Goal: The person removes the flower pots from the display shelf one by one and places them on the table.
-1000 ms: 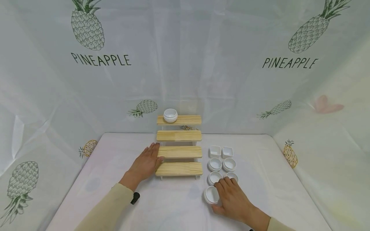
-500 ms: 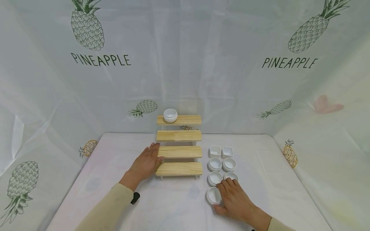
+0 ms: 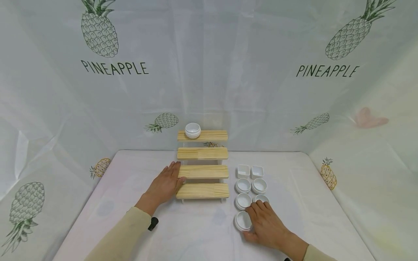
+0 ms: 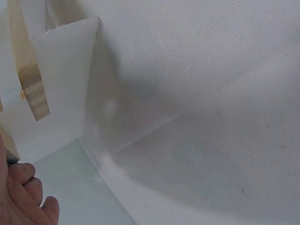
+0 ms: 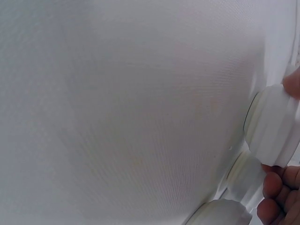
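A stepped display rack (image 3: 202, 172) with light wooden boards stands mid-table. My left hand (image 3: 164, 183) rests against its left side, fingers extended along the board ends and thumb by the lower boards. In the left wrist view, the fingertips (image 4: 33, 187) show below a wooden board end (image 4: 33, 89). Close to the table's front, my right hand (image 3: 266, 224) grips a small white round bowl (image 3: 242, 221) by its right side. The right wrist view shows the thumb and fingers on opposite sides of that bowl (image 5: 274, 126), which stands upright, on or just over the cloth.
Another white round bowl (image 3: 192, 130) sits at the left of the top board. Right of the rack are several more round bowls (image 3: 243, 185) and two square white dishes (image 3: 243, 171) in two columns. A pineapple-print sheet (image 3: 215, 72) hangs behind.
The right hand and the bowl it grips have shifted slightly to the right, in line with the column of bowls behind. The left hand and rack have stayed put.
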Available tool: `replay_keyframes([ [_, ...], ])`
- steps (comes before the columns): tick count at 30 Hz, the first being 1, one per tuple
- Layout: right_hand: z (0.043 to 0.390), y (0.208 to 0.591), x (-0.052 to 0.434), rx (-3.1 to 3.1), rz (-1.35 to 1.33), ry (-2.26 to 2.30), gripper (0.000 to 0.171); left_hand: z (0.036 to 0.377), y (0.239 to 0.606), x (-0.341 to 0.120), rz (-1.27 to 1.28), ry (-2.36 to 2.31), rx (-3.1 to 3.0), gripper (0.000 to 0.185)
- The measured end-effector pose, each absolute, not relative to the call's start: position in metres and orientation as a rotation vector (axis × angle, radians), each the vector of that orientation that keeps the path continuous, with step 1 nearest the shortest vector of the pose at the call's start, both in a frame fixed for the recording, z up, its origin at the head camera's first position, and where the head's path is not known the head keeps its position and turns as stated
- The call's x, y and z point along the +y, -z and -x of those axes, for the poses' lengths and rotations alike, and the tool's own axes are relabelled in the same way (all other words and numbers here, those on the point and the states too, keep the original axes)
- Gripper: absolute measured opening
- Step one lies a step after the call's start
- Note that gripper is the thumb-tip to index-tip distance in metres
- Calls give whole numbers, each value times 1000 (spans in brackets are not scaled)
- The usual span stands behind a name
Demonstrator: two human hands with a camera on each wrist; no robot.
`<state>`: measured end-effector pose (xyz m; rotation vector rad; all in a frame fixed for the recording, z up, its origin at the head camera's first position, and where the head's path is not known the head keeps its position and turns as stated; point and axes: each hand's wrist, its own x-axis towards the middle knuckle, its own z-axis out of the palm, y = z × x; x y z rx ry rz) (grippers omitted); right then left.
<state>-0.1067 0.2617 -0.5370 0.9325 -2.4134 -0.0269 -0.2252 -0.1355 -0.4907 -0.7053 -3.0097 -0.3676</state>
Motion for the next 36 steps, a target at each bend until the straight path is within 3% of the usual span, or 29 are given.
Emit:
replay_keyframes([
  [36, 103, 533, 263, -2511, -911, 16, 63, 223, 487, -136, 701, 409, -3019, 75],
])
